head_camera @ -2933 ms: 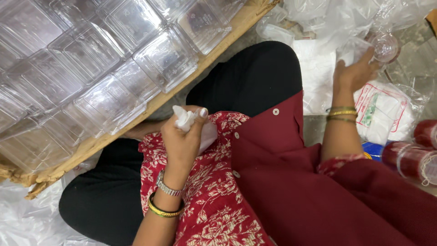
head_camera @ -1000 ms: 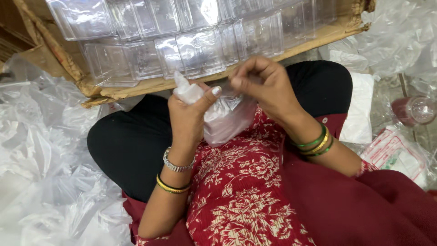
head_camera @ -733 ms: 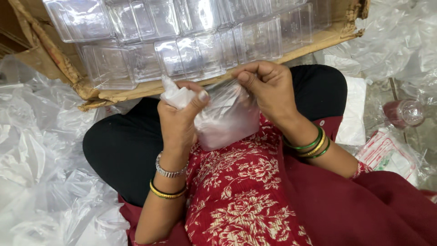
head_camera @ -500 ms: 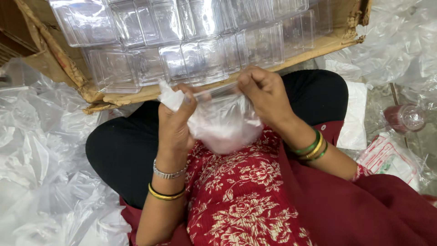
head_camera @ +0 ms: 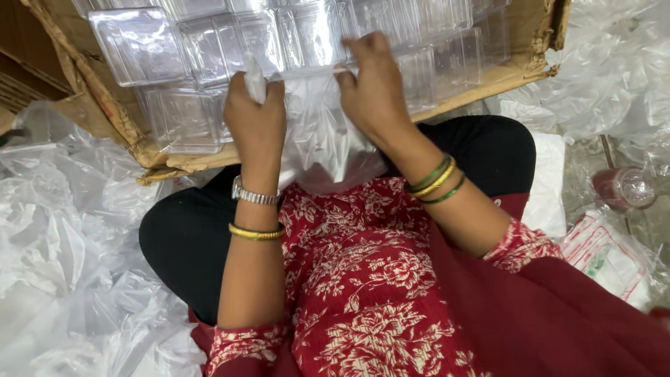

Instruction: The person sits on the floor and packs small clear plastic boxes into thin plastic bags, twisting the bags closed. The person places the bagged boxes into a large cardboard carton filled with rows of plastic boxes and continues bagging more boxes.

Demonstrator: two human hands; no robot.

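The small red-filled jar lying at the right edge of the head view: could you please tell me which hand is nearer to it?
Right. The right hand holds the clear plastic bag left of the jar; the left hand, gripping the bag's other side, is farther away.

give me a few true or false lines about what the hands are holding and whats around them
1. Both hands grip one clear plastic bag. True.
2. The left hand is empty. False: it pinches the bag's top edge, as the right hand does.
3. A cardboard box of clear plastic cases lies ahead of the hands. True.
4. The box holds red bottles. False: only clear cases show.
5. Crumpled plastic sheeting lies beside the person's left knee. True.
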